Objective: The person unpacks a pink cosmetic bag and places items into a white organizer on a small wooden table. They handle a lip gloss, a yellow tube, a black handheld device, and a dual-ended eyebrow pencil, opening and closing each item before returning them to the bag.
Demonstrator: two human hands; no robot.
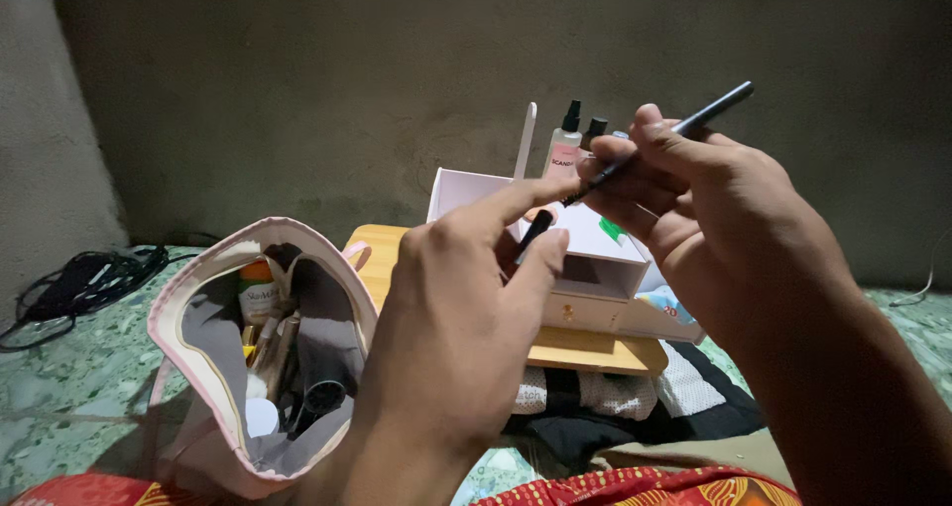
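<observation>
My right hand (694, 208) holds a thin dark grey cosmetic pencil (709, 111) that slants up to the right above a white drawer organiser (595, 268). My left hand (466, 317) pinches a small black cap (535, 230) between thumb and forefinger, just below the pencil's lower tip. The forefinger points toward my right hand. Both hands hover in front of the organiser.
An open pink cosmetic pouch (213, 437) with several tubes and brushes stands at the left. The organiser sits on a small wooden table (595, 352), with spray bottles (565, 144) behind it. Black cables (79, 283) lie at the far left. Dark cloth (694, 407) lies under the table.
</observation>
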